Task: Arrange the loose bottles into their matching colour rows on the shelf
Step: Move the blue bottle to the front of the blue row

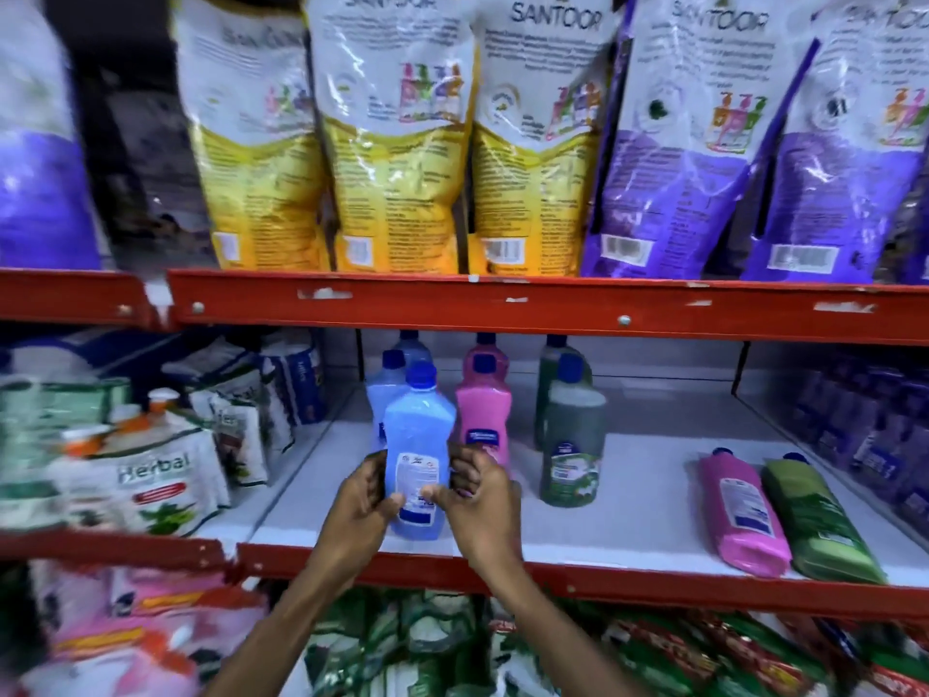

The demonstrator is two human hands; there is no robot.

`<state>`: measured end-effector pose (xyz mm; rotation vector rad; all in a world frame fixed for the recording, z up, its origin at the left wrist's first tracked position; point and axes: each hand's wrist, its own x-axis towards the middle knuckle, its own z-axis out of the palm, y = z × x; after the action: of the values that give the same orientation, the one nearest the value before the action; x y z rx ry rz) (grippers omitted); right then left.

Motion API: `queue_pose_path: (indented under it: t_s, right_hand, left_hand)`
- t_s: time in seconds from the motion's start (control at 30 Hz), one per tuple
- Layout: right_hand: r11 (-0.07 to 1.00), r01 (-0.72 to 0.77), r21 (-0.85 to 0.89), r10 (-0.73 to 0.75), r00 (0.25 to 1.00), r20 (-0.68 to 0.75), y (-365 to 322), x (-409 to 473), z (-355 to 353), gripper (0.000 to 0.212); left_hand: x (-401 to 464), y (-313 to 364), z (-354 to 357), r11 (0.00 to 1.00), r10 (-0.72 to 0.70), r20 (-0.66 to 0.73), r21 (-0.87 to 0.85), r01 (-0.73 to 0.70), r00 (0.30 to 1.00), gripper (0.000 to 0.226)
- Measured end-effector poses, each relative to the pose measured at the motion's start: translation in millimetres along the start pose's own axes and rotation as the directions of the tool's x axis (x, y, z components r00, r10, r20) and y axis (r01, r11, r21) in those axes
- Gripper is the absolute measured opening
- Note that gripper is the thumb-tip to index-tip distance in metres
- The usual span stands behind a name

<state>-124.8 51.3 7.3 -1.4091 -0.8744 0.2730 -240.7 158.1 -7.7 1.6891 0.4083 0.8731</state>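
Observation:
I hold a blue bottle (419, 435) upright with both hands at the front of the white shelf (643, 500). My left hand (363, 500) grips its lower left side and my right hand (477, 500) its lower right side. Behind it stand two more blue bottles (384, 389) in a row. A pink row (485, 410) stands just to the right, then a dark green row (573, 435). A loose pink bottle (741, 510) and a loose green bottle (817, 520) lie flat at the shelf's right front.
Red shelf rails (502, 306) run above and below the shelf. Herbal pouches (151, 480) crowd the left side and purple packs (874, 435) the right. Large yellow and purple refill bags (402, 143) fill the upper shelf. More pouches sit on the shelf below.

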Motion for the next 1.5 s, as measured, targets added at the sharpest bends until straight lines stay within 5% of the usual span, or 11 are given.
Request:
queue_pose_path:
  t_s: [0.33, 0.47, 0.63, 0.77, 0.87, 1.4, 1.5]
  right_hand:
    - [0.983, 0.027, -0.182, -0.03, 0.999, -0.015, 32, 22, 53, 0.045]
    - [0.979, -0.013, -0.204, -0.007, 0.995, -0.096, 36, 22, 48, 0.038]
    - [0.977, -0.01, -0.214, 0.024, 0.997, 0.067, 36, 15, 47, 0.039]
    - [0.977, 0.006, -0.212, 0.049, 0.967, 0.249, 40, 17, 39, 0.044]
    - [0.974, 0.013, -0.228, 0.043, 0.97, 0.238, 42, 22, 36, 0.045]
    - [0.98, -0.006, -0.201, 0.059, 0.964, 0.258, 34, -1, 34, 0.049]
    - [0.947, 0.071, -0.314, -0.009, 0.981, 0.195, 23, -13, 21, 0.061]
  left_hand:
    - [19, -39, -40, 0.989, -0.069, -0.074, 0.126, 0.078, 0.995, 0.037]
    - [19, -45, -49, 0.983, -0.122, -0.083, 0.13, 0.132, 0.989, 0.017]
    - [21, -45, -53, 0.981, -0.074, -0.038, 0.175, 0.079, 0.997, 0.013]
    - [19, -45, -54, 0.979, -0.043, -0.1, 0.196, 0.062, 0.994, 0.037]
    - [16, -43, -55, 0.966, -0.035, -0.072, 0.254, 0.052, 0.997, 0.055]
    - [-10, -33, -49, 0.971, -0.056, -0.1, 0.226, 0.077, 0.993, 0.062]
    - [-26, -22, -41, 0.921, 0.096, -0.186, 0.39, -0.017, 0.978, 0.078]
